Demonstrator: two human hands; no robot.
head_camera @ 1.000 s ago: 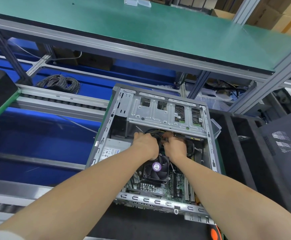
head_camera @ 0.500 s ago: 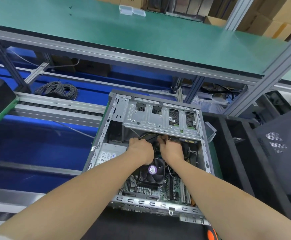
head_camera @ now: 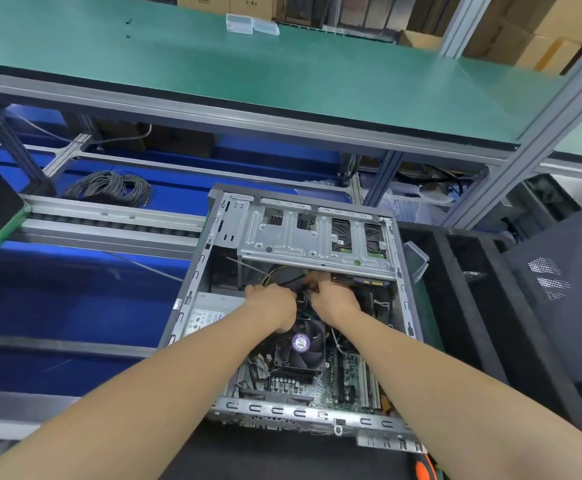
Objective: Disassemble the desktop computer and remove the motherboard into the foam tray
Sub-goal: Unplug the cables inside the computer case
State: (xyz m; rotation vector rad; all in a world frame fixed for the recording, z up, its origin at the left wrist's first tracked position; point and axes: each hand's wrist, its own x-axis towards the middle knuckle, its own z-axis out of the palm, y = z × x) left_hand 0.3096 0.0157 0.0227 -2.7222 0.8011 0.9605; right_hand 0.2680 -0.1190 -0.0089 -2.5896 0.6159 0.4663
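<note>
Running early in teardown: case (head_camera: 192,306) lying open, but mobo (head_camera: 317,388) not yet out, sitting inside w/ CPU fan (head_camera: 300,344) on it; foam tray (head_camera: 469,306) waiting at right. Working cables (head_camera: 275,277) under drive cage (head_camera: 317,240): right hand (head_camera: 334,301) pinching a blk lead, left hand (head_camera: 272,308) curling just beside it, grip hidden, can't tell. Lying just nearside of both hands, under the wrists: mobo.

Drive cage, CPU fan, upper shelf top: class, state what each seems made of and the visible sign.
Drive cage: probably sheet steel, bare matte silver; pressed ribs, punched holes. CPU fan: apparently black moulded plastic, faint sheen on blades. Upper shelf top: likely a green rubber-like mat, smooth and matte; dark edge layer shows.
</note>
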